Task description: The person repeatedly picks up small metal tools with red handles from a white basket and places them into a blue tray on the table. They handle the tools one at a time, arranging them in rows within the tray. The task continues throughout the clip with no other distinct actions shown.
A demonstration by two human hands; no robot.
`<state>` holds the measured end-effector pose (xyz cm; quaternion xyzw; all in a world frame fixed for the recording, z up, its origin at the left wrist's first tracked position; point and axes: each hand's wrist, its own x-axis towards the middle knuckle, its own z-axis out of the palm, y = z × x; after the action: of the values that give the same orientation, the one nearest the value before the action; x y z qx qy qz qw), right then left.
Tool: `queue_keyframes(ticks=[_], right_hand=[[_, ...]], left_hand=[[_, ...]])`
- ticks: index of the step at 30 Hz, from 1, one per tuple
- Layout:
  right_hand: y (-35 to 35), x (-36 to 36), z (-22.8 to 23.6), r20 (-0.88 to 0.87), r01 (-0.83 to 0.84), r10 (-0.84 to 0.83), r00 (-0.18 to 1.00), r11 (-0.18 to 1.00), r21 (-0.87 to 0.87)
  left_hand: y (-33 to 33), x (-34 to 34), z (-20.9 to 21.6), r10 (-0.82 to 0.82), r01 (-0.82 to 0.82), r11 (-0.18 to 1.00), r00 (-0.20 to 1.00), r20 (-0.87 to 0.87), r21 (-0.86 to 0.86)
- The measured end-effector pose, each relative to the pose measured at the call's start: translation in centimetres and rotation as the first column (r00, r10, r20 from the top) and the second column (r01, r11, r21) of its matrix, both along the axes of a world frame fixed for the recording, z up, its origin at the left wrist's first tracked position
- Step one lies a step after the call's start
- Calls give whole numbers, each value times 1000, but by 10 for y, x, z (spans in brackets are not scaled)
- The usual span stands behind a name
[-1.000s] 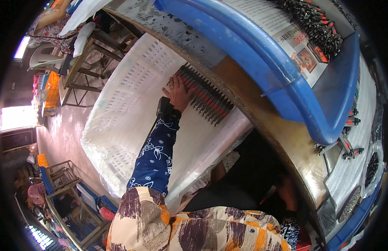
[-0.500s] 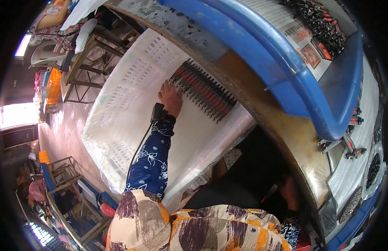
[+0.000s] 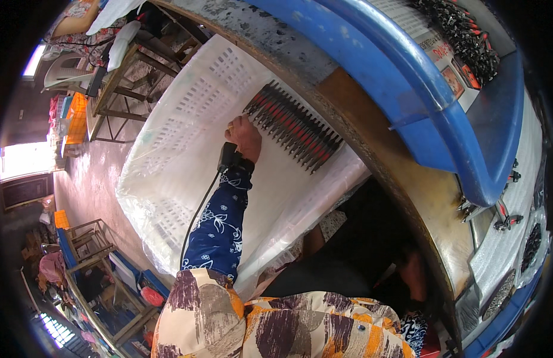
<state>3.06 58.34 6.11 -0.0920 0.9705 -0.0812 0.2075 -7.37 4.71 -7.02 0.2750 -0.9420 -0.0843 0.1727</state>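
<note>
A row of slim black-and-red tool-like pieces [image 3: 294, 126] lies side by side in a white plastic-lined basket [image 3: 187, 155]. At the row's left end is my left hand [image 3: 245, 138], its fingers curled in. Whether something small sits between those fingertips is hidden. A patterned blue sleeve covers that forearm, and a small black box with a cable rests at the wrist. Low on the right, in deep shadow beside the table edge, is my right hand [image 3: 413, 277]. Its fingers are too dark to make out, with a faint reddish thing [image 3: 386, 275] near them.
A worn table edge [image 3: 372, 161] runs along the basket's right side. On the table stands a blue tray [image 3: 428, 128] with a heap of black-and-red pieces [image 3: 461, 36] on newspaper. More loose pieces [image 3: 507, 222] lie beside it. Wooden frames [image 3: 112, 89] stand at left.
My left hand has drawn slightly back from the row, its fingers more curled. The view has shifted a little. My right hand looks nearly unchanged.
</note>
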Motion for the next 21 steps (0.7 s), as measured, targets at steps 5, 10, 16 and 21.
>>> queue_keyframes(ticks=[5, 10, 16, 21], right_hand=[[8, 2, -3, 84, 45, -39, 996, 996, -75], [27, 3, -24, 90, 101, -102, 991, 995, 17], [38, 6, -33, 110, 107, -108, 988, 994, 18], [46, 5, -41, 180, 121, -111, 977, 992, -46]], left_hand=[[0, -2, 5, 73, -73, 997, 997, -9, -1], [3, -4, 9, 114, -114, 993, 993, 9, 32], [1, -3, 5, 103, -103, 994, 995, -15, 26], [3, -2, 1, 117, -116, 993, 992, -35, 36]])
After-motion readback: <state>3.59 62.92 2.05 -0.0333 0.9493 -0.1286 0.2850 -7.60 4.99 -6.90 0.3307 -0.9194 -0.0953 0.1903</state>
